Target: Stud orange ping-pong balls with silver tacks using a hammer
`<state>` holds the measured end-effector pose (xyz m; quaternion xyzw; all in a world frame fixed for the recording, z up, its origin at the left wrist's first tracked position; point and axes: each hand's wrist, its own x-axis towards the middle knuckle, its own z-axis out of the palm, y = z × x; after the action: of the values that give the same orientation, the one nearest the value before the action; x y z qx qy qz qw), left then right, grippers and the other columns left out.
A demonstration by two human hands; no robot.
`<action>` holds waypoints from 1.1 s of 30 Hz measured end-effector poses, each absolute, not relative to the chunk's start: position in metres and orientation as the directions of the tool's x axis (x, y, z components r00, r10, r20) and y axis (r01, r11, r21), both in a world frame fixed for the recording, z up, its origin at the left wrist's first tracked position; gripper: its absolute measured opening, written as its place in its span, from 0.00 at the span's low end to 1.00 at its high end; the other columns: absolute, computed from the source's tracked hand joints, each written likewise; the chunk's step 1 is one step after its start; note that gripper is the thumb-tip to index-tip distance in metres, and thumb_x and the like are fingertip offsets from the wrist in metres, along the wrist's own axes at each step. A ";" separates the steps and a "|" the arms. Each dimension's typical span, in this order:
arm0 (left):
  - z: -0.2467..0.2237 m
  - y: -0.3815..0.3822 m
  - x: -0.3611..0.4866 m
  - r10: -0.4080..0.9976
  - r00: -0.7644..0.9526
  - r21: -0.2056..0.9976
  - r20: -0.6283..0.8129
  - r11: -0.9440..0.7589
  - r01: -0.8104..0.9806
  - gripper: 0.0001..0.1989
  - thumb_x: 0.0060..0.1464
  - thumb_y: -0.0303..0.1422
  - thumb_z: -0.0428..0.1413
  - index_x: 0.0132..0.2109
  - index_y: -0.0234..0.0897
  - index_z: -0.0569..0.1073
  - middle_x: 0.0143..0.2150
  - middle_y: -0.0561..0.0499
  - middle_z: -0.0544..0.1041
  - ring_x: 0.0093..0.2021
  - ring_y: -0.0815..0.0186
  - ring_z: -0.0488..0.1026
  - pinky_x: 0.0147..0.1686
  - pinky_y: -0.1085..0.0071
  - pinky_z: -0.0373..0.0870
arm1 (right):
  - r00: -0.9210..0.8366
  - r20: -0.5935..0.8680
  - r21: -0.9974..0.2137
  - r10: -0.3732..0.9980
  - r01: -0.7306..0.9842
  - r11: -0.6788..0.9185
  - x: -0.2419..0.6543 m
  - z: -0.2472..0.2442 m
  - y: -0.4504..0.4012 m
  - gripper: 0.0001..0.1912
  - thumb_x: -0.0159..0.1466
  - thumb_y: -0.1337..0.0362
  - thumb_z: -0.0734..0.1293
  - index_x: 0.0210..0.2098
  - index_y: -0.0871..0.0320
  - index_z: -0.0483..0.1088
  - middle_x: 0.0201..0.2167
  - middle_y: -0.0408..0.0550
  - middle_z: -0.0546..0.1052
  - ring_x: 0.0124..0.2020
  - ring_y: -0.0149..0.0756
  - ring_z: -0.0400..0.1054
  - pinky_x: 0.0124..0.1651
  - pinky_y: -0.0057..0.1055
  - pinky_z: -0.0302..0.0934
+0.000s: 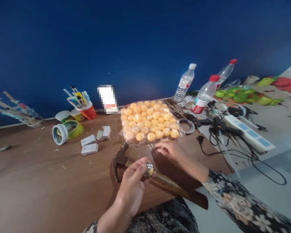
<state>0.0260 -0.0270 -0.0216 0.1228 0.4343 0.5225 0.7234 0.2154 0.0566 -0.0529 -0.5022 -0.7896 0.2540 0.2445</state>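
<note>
My left hand [133,183] grips a small ball [149,169], partly shiny silver and partly yellowish, between thumb and fingers. Beneath it a claw hammer [169,183] lies on the table, its metal head at the left and its wooden handle running down to the right. My right hand [168,149] is beside a little heap of small shiny pieces [151,147], its fingers drawn together; what they hold, if anything, is too small to tell. Just behind the hands sits a clear plastic bag of orange balls [147,121].
Small white boxes [89,149], tape rolls [60,134] and an orange cup of pens [89,111] stand at left. Bottles [203,97], black glue guns with cables and a white power strip [249,132] occupy the right. A blue wall rises behind.
</note>
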 end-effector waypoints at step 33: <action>-0.018 -0.016 0.026 0.855 -0.003 0.638 -0.519 0.386 -0.666 0.08 0.58 0.28 0.56 0.44 0.32 0.77 0.43 0.45 0.79 0.41 0.66 0.76 0.42 0.71 0.76 | -0.188 0.068 -0.950 0.980 0.287 0.121 0.197 -0.035 0.028 0.01 0.60 0.66 0.66 0.32 0.56 0.70 0.26 0.41 0.73 0.29 0.32 0.67 0.33 0.28 0.60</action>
<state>0.0258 -0.0163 -0.0181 0.1042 0.4529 0.5442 0.6985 0.1973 0.0280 -0.0349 -0.4986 -0.6349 0.4371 0.3965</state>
